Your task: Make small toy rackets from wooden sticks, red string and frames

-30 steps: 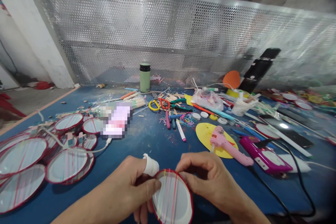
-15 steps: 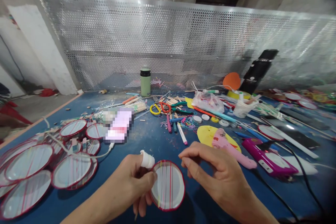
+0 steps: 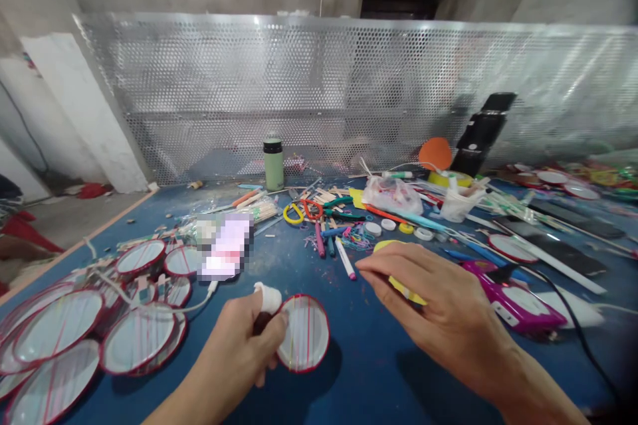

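My left hand (image 3: 244, 339) is closed on a small round disc (image 3: 305, 335) with a red rim and thin coloured stripes across its pale face. White tape (image 3: 269, 299) wraps a finger of this hand. The disc is tilted above the table, its face towards me. My right hand (image 3: 428, 299) hovers to the right, thumb and fingertips drawn together; whether anything tiny is between them cannot be made out. Under this hand part of a yellow sheet (image 3: 409, 291) shows. A white marker with a pink tip (image 3: 345, 259) lies just beyond my fingertips.
Similar red-rimmed discs (image 3: 57, 325) are heaped on the left, beside a phone (image 3: 226, 249) on a white cable. A green bottle (image 3: 274, 166), scissors (image 3: 293, 214), sticks and caps lie farther back. A purple device (image 3: 521, 302) with a black cable is right. Perforated metal (image 3: 239, 80) stands behind.
My right hand has moved up and right, now covering the pink glue gun seen before. My left hand has shifted slightly left with the disc. The camera view has tilted a little.
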The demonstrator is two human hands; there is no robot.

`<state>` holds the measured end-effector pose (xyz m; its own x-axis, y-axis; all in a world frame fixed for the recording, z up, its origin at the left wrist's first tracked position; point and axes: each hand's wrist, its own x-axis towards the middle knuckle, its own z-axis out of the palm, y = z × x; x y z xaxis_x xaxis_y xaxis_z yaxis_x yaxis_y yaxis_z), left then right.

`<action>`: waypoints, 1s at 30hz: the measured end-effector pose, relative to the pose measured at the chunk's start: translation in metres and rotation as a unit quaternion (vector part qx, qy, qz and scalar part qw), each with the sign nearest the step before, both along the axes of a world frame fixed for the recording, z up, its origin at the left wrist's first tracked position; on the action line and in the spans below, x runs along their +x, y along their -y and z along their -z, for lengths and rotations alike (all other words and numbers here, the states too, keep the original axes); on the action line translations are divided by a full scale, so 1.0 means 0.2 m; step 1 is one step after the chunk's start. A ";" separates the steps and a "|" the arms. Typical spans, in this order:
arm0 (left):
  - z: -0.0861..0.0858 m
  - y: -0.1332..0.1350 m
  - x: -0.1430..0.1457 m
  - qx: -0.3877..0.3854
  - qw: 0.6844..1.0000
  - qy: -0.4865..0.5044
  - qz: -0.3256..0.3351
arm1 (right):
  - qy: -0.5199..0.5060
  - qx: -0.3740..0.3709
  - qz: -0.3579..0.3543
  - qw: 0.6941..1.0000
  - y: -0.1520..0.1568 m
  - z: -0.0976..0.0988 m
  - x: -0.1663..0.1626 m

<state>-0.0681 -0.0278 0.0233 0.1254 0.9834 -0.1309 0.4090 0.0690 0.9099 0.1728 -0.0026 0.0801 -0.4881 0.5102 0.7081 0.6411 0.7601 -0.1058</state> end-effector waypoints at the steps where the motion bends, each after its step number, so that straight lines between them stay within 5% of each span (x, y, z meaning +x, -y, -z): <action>1: 0.01 0.00 0.01 0.013 1.000 -0.009 -0.011 | 0.001 0.011 0.015 1.000 -0.01 -0.01 0.02; 8: 0.01 -0.02 0.03 0.029 0.999 0.006 -0.038 | 0.004 -0.014 0.108 0.994 -0.04 -0.02 0.05; 13: -0.10 -0.05 0.03 0.062 0.998 0.014 -0.012 | -0.001 -0.056 0.033 0.998 0.01 -0.02 -0.10; 19: -0.22 -0.08 0.05 0.146 0.980 -0.119 0.057 | 0.144 0.027 -0.027 0.989 -0.02 -0.07 -0.17; 30: -0.19 -0.14 0.03 0.131 0.981 -0.064 0.127 | 0.262 0.075 -0.086 0.958 -0.02 -0.04 -0.15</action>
